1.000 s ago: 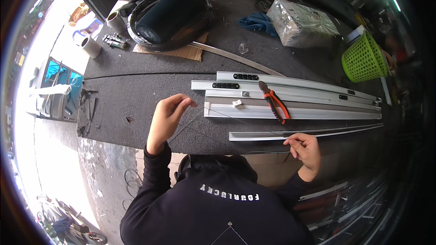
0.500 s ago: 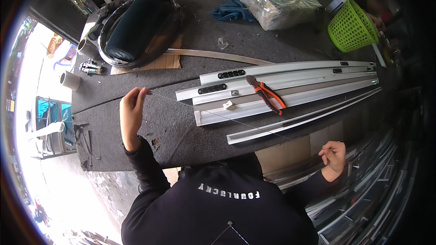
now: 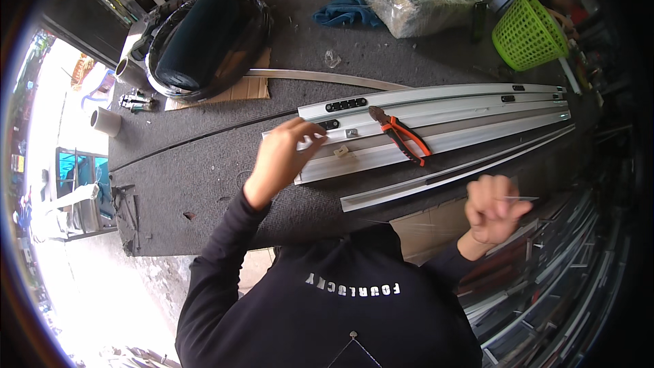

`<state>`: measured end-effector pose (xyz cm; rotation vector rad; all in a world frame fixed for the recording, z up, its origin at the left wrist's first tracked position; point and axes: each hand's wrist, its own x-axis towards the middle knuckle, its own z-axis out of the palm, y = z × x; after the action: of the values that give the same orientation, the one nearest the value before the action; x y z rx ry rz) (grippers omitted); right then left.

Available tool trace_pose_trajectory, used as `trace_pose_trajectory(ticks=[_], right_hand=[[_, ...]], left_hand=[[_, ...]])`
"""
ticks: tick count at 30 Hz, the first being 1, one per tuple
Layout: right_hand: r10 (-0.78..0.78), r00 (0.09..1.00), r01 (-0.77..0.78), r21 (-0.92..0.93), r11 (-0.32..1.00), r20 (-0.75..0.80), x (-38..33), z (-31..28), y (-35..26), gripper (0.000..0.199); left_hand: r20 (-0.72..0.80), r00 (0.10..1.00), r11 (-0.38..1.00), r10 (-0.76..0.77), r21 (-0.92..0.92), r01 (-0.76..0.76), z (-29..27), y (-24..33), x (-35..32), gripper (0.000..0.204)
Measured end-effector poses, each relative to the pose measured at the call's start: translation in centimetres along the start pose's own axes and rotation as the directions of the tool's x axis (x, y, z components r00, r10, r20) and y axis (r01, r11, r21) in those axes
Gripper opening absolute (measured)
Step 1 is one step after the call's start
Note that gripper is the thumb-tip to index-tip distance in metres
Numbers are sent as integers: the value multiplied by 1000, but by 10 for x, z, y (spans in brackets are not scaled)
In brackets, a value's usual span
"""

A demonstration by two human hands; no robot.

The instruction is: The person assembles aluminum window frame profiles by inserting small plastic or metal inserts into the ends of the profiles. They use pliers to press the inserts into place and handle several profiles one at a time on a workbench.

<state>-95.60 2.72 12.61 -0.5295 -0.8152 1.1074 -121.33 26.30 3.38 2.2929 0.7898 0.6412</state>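
Observation:
My left hand (image 3: 281, 158) hovers over the left ends of the silver aluminium profiles (image 3: 436, 138), fingers loosely curled and apart, with nothing visible in them. My right hand (image 3: 492, 210) is raised beyond the table's near edge on the right, its fingers closed and slightly blurred. A short bit of thin wire (image 3: 523, 198) sticks out from its fingertips; the rest is too fine to follow. Between the hands, cutting pliers (image 3: 403, 138) with orange and black handles lie across the profiles. A small beige block (image 3: 345, 152) and a small grey metal piece (image 3: 351, 133) sit near my left hand.
A narrower profile (image 3: 436, 177) lies nearest me. Farther back are a dark roll (image 3: 197, 41) on coiled black cable, a blue cloth (image 3: 349, 11), a plastic-wrapped block (image 3: 419, 1) and a green basket (image 3: 530, 31). Many long metal strips (image 3: 545, 279) lie at lower right.
My left hand has moved right and over the profiles. My right hand has risen slightly and moved left. The wire that ran taut between both hands no longer shows at the left hand.

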Motion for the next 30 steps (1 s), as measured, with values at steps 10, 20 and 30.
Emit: trace_pose_trajectory(ticks=[10,20,30], right_hand=[[-6,826,-360,-536,763,-563,12,31,83,13],[-224,917,-103,-739,666,-329,18,38,134,13],[-191,958,-77,-835,544,-212,22,42,137,15]], left_hand=[[181,983,994,23,-111,-3,35,9,-1,14],[428,903,-228,-23,-882,412,56,-8,-17,30],[403,915,-310,-39,-875,372,63,-16,-23,47]])
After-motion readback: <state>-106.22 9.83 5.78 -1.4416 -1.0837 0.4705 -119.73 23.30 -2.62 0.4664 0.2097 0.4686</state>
